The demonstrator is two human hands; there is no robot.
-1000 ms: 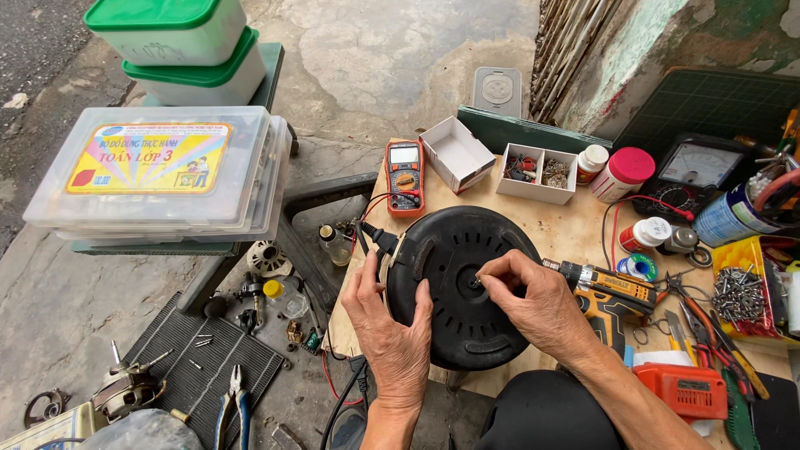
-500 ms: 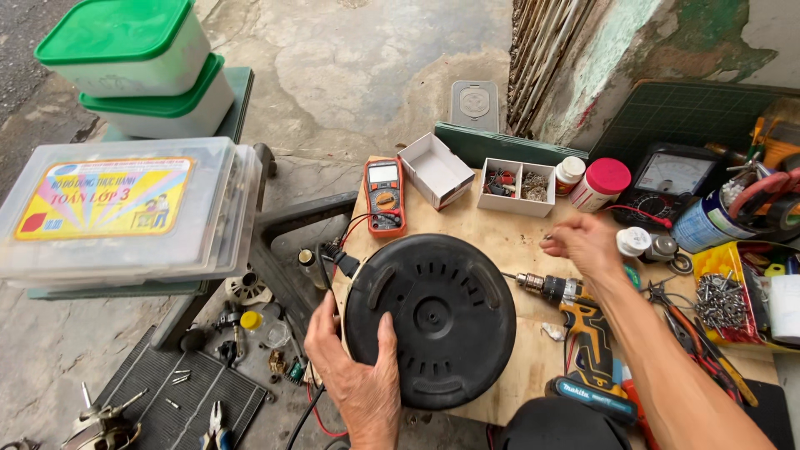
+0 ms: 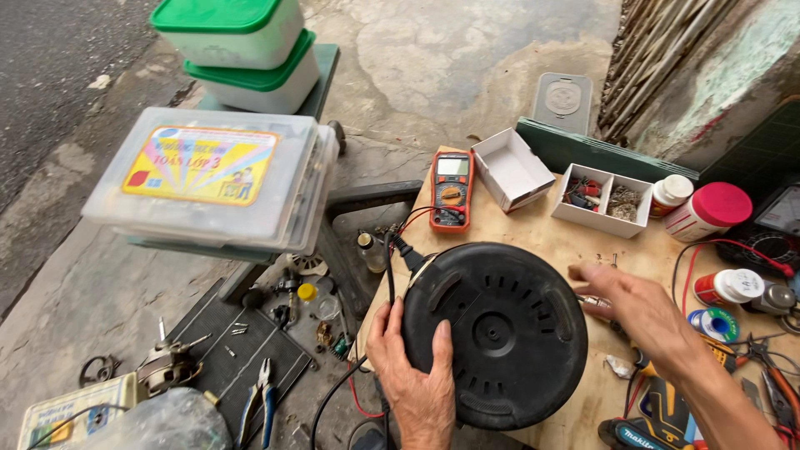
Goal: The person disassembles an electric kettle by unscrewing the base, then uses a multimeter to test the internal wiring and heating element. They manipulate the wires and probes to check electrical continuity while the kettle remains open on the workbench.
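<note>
A round black plastic appliance base [image 3: 493, 332] lies upside down on a wooden table [image 3: 550, 242], with vent slots and a central hub on top. My left hand [image 3: 414, 377] grips its left rim, thumb resting on the top face. My right hand [image 3: 633, 312] hovers at the base's right edge, fingers spread, holding nothing. A black power cord [image 3: 390, 275] leaves the base at its upper left.
An orange multimeter [image 3: 452, 190], an empty white box [image 3: 512, 170] and a divided box of small parts [image 3: 604, 200] stand behind the base. Jars, a solder spool [image 3: 715, 323] and a cordless drill [image 3: 658, 417] crowd the right. Stacked plastic containers [image 3: 217, 179] sit left; pliers [image 3: 260, 392] lie on the ground.
My right hand left the base's top, reached toward the jars at the right, and has come back beside the base's right edge. My left hand slid lower on the left rim.
</note>
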